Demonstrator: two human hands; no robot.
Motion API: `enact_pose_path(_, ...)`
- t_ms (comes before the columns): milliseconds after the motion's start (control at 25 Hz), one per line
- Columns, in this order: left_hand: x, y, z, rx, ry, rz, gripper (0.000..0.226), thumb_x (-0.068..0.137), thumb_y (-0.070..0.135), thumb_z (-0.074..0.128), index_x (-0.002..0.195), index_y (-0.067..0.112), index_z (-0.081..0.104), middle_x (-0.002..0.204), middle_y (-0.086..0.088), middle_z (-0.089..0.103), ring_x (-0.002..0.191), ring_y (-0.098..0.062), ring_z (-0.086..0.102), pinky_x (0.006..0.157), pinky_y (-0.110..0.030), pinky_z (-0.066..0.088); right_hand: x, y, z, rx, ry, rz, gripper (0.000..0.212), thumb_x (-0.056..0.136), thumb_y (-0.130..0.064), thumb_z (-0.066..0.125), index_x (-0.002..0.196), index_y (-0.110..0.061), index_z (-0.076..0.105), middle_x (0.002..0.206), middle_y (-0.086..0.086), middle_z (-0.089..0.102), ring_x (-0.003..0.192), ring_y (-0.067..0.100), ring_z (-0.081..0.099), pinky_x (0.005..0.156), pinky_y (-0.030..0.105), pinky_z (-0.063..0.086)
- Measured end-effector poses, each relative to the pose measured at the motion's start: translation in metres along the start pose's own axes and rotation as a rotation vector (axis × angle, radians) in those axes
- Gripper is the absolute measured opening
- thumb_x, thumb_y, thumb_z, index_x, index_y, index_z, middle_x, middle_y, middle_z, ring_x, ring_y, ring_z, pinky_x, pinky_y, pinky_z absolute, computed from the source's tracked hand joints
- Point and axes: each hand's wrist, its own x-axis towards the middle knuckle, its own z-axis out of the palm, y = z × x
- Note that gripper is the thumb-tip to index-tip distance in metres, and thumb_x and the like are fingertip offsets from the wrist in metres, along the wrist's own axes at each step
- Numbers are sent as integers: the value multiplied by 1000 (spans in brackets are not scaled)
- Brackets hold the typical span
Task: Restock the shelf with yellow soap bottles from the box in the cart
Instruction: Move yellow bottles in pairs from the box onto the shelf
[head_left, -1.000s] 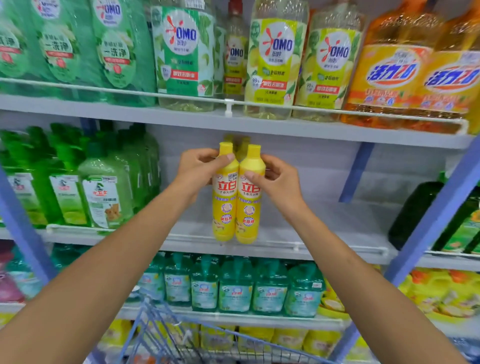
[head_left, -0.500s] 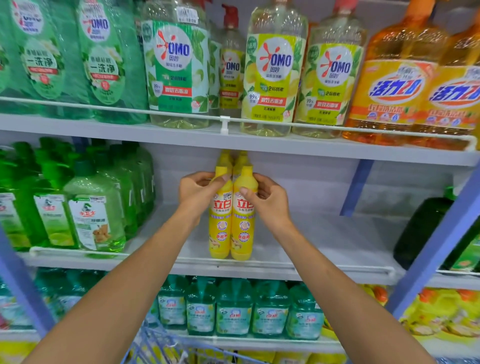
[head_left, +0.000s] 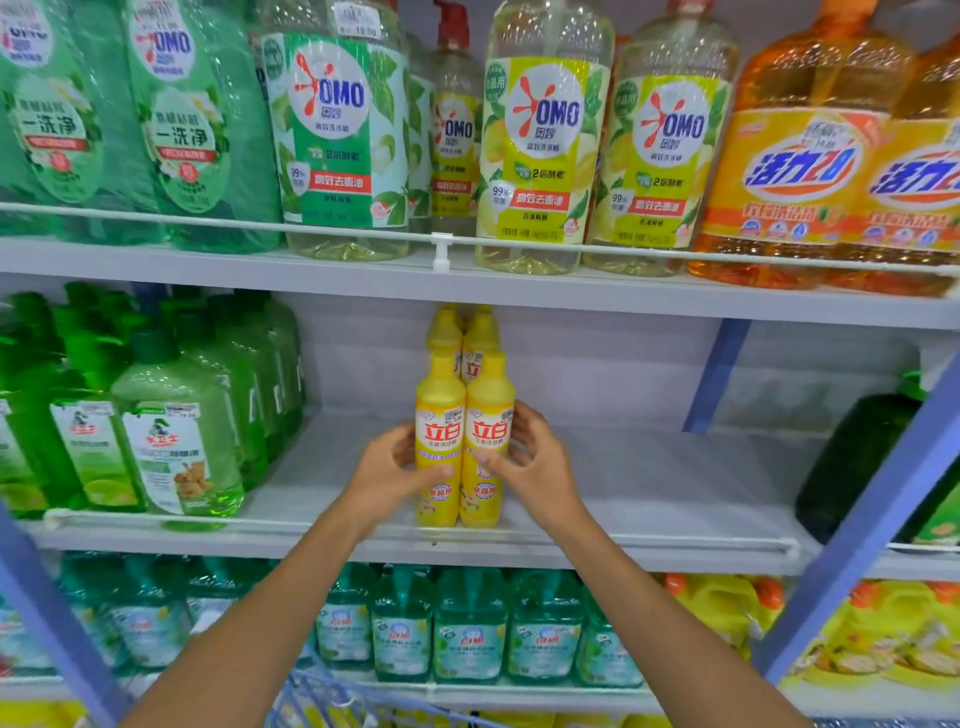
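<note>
— How are we holding them?

— Our left thumb (head_left: 436, 470) is lying across the left bottle (head_left: 439, 415), with the other fingers curling round its side. Our right hand (head_left: 537, 467) is gripping the right bottle (head_left: 489, 415) in the same way, and our left hand (head_left: 384, 470) is pressing inward, so the two are moving as one block.

— Where are they sitting?

— They are standing upright and touching at the front of the middle shelf (head_left: 649, 493), just behind the rail (head_left: 623, 539). We cannot tell whether their bases are fully down.

— Why there?

— Two yellow bottles (head_left: 470, 338) are already standing behind them, so we are probably lining up a row. The green bottles (head_left: 176, 447) are well apart to the left.
</note>
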Motion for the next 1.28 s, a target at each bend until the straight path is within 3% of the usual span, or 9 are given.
enact_pose_path(80, -7, -22, -3, 53, -44, -29, 55, 73, 2, 86, 120, 19, 65, 112, 9, 76, 104, -9, 71, 98, -30, 55, -10, 14, 8, -33, -18, 45, 65, 76, -11, 87, 128, -30, 55, 123, -6, 70, 112, 7, 68, 96, 27, 55)
enact_pose_path(200, -5, -30, -4, 118, -5, -23, 57, 71, 10, 90, 120, 23, 63, 110, 11, 76, 103, -5, 70, 93, -25, 57, -20, 31, 18, -111, 5, 85, 63, 74, -19, 90, 125, -31, 56, 116, -13, 71, 104, -1, 68, 87, 18, 55)
enact_pose_path(400, 6, -42, 4, 231, 152, 21, 60, 65, 24, 94, 116, 24, 63, 105, 10, 75, 95, -2, 70, 83, -22, 57, -7, 43, 12, -137, -74, 145, 53, 79, -17, 86, 125, -24, 61, 114, -9, 74, 104, 6, 71, 95, 37, 58)
enact_pose_path(480, 10, -41, 7, 254, 186, 32, 61, 65, 24, 94, 117, 24, 63, 105, 11, 74, 93, -1, 70, 82, -21, 57, -4, 40, 11, -147, -113, 153, 52, 81, -16, 83, 127, -25, 59, 117, -8, 73, 106, 7, 70, 96, 36, 57)
enact_pose_path(600, 13, -40, 6, 255, 202, 21, 62, 64, 23, 95, 117, 22, 62, 105, 10, 73, 94, -5, 70, 81, -22, 57, -6, 42, 16, -135, -49, 163, 60, 79, -21, 85, 129, -28, 53, 120, -10, 71, 109, 4, 69, 93, 27, 57)
enact_pose_path(760, 9, -44, 8, 262, 286, -4, 55, 66, 24, 94, 110, 20, 61, 99, 12, 71, 90, -1, 68, 70, -9, 52, -13, 47, 25, -235, 110, 160, 50, 74, -34, 89, 113, -33, 58, 106, -13, 73, 95, -3, 70, 84, 23, 59)
enact_pose_path(960, 19, -46, 5, 280, 257, 10, 50, 72, 25, 90, 115, 19, 66, 104, 5, 74, 93, -7, 70, 83, -28, 59, -6, 48, 36, -331, 169, 151, 47, 74, -42, 87, 111, -31, 61, 102, -14, 73, 90, -1, 69, 81, 26, 60)
enact_pose_path(1120, 19, -50, 12, 256, 296, -11, 50, 69, 21, 92, 110, 23, 62, 98, 13, 70, 90, 0, 67, 76, -15, 53, -7, 55, 37, -430, 123, 171, 53, 70, -49, 87, 113, -25, 65, 103, -11, 72, 90, 5, 69, 79, 28, 59)
enact_pose_path(1280, 35, -57, 10, 275, 322, -45, 48, 66, 19, 93, 103, 18, 63, 93, 6, 72, 85, -6, 70, 81, -30, 60, 4, 55, 39, -459, 127, 206, 48, 71, -44, 88, 107, -22, 65, 101, -5, 73, 88, 12, 69, 75, 28, 57)
